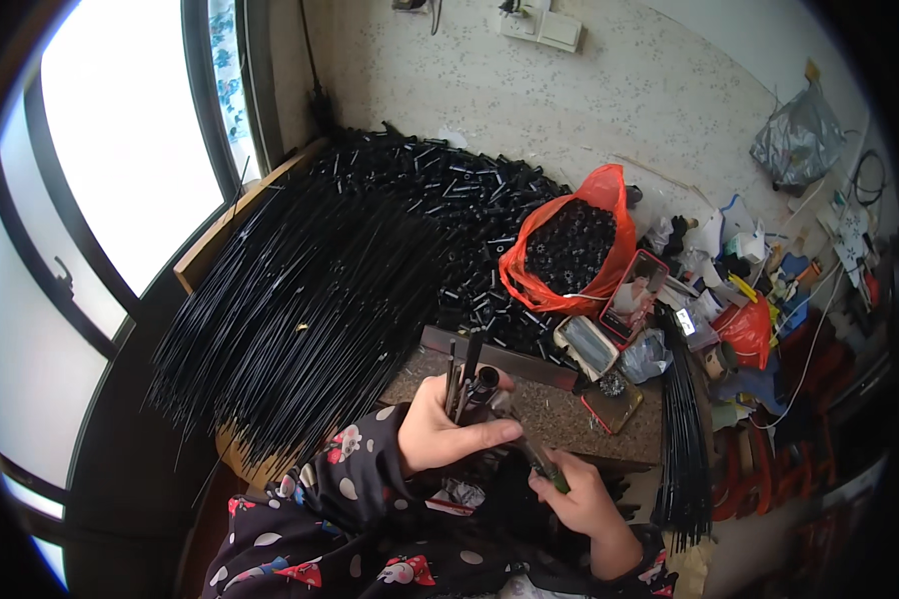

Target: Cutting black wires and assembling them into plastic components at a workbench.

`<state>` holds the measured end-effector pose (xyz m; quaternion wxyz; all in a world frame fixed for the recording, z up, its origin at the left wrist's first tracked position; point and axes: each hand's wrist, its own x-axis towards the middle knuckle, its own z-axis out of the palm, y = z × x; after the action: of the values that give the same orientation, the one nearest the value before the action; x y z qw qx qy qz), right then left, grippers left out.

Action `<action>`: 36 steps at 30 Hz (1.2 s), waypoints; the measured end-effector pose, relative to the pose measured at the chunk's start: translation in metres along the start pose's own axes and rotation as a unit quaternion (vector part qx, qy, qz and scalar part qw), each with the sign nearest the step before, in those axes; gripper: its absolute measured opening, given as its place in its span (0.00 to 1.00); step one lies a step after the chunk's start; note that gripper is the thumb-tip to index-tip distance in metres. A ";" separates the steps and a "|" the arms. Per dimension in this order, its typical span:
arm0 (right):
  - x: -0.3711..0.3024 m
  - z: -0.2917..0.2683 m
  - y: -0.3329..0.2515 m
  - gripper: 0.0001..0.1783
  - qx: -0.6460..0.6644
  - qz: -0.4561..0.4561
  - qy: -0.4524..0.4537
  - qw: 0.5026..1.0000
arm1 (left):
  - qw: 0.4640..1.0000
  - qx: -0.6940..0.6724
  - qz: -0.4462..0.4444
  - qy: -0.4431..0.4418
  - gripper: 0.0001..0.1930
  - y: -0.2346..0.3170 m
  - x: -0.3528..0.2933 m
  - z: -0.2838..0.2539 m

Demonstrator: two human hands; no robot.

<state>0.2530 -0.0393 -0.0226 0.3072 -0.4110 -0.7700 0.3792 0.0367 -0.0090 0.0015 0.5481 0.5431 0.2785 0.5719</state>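
Small workshop: massed black rods [300, 290], heaped short tubes [420, 168], speckled worktop [559, 424].

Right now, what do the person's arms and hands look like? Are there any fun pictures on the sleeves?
Yes! The left sleeve is dark, with pale oval spots and little red-and-white cartoon figures. Less shows of the right sleeve, but it is dark too, with bits of red and white. The left hand and right hand wear no gloves.
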 end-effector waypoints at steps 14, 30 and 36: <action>-0.023 -0.005 0.159 0.26 -0.420 0.133 0.151 0.885 | 0.976 -0.173 0.122 -0.052 0.15 0.015 -0.006 -0.067; -0.030 -0.078 0.016 0.27 0.449 -0.335 0.372 0.741 | 0.761 -0.610 -0.187 0.118 0.20 -0.183 -0.087 -0.026; -0.005 -0.023 -0.002 0.37 0.300 -0.221 0.439 0.818 | 0.634 -0.518 -0.572 -0.056 0.26 -0.301 -0.129 -0.040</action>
<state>0.2728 -0.0367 -0.0093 0.7963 -0.2401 -0.4719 0.2927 0.0728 -0.0443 -0.3243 0.9712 -0.0671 0.1608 0.1627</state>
